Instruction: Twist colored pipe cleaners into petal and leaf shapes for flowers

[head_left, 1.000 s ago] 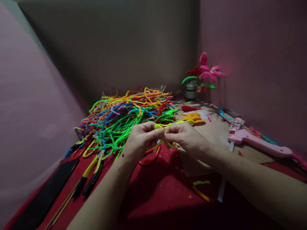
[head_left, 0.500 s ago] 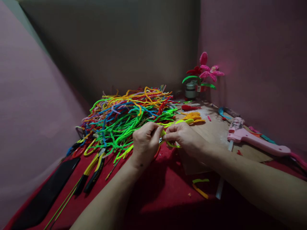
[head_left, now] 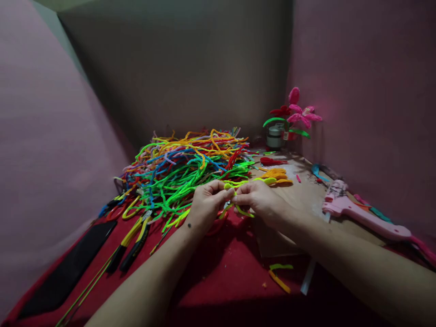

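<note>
Between my two hands is a bent yellow-green pipe cleaner (head_left: 244, 212), its loose ends hanging below my fingers. My left hand (head_left: 210, 200) pinches it from the left with thumb and forefinger. From the other side my right hand (head_left: 258, 198) pinches the same piece, fingertips nearly touching those of the left. Just under the fingers, red-handled scissors (head_left: 218, 225) lie partly hidden on the red cloth. Behind my hands more yellow-green pieces and a bundle of orange loops (head_left: 275, 175) rest on the cardboard.
A big heap of colourful pipe cleaners (head_left: 184, 172) fills the back left. Yellow-black pliers (head_left: 131, 240) and a black flat object (head_left: 70, 268) lie at left. On the right are a pink glue gun (head_left: 368, 215) and, further back, pink pipe-cleaner flowers (head_left: 303, 113). Offcuts (head_left: 279, 279) lie in front.
The view has shifted slightly, so the scene sits lower. My fingertips have come closer together, and the pipe cleaner's loose ends show more below them.
</note>
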{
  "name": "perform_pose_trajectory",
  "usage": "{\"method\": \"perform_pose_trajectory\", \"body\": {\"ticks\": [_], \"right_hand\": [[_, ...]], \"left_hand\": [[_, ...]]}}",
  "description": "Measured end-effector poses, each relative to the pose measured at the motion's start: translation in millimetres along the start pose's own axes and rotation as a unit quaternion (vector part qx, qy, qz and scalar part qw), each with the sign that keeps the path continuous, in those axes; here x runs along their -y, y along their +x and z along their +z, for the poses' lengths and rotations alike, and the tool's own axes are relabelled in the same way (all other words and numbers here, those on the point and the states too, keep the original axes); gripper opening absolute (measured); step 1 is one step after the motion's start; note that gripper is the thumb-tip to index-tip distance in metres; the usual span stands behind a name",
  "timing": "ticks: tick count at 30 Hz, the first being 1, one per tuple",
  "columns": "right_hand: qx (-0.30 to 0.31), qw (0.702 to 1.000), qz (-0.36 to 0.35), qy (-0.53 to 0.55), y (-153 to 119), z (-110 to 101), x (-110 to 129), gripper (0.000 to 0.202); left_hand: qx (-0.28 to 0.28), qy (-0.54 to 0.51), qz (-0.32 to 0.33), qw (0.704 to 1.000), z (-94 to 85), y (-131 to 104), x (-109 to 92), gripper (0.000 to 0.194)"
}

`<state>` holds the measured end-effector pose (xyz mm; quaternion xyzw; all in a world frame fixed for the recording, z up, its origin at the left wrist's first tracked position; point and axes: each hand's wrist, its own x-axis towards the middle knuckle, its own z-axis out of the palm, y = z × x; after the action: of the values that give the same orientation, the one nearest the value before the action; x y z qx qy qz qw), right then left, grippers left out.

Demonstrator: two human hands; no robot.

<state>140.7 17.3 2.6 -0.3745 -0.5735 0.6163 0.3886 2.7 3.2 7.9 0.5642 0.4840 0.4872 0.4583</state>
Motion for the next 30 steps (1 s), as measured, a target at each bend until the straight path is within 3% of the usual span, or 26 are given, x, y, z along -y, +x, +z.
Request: {"method": "perform_pose_trajectory", "body": {"ticks": [3, 7, 13, 19, 24, 27, 29, 30], "right_hand": [[0.013, 1.000, 0.009, -0.012, 2.0, 3.4, 4.2, 0.019], [-0.009, 0.999, 0.028, -0.029, 5.2, 5.4, 5.0, 0.018], [-0.005, 0.997, 0.053, -0.047, 10.2, 0.8, -11.3, 0.014], [0.026, 0.998, 0.049, -0.039, 6.9, -0.2, 4.9, 0.013], [-0.014, 1.000, 0.008, -0.021, 6.6, -1.9, 16.5, 0.019], [-0.050, 0.999, -0.014, -0.007, 9.3, -4.3, 8.1, 0.021], [-0.057, 0.998, -0.012, -0.008, 11.1, -5.4, -0.6, 0.026], [-0.058, 0.998, -0.007, -0.007, 11.7, -5.7, -4.6, 0.027]], "left_hand": [[-0.015, 0.004, 0.017, 1.000, 0.4, -1.2, 1.0, 0.022], [-0.070, 0.099, 0.106, 0.987, 0.9, 0.6, 0.7, 0.017], [-0.002, 0.086, -0.004, 0.996, 3.7, 3.4, 1.5, 0.009], [-0.006, 0.065, 0.022, 0.998, -0.8, 4.9, 1.6, 0.012], [0.035, 0.035, -0.005, 0.999, -11.7, 10.7, -8.5, 0.023], [0.085, 0.138, 0.004, 0.987, -15.0, 10.1, -10.4, 0.019], [0.076, 0.280, 0.086, 0.953, -14.2, 6.9, -6.7, 0.017], [0.059, 0.360, 0.153, 0.918, -13.1, 5.0, -3.7, 0.018]]}}
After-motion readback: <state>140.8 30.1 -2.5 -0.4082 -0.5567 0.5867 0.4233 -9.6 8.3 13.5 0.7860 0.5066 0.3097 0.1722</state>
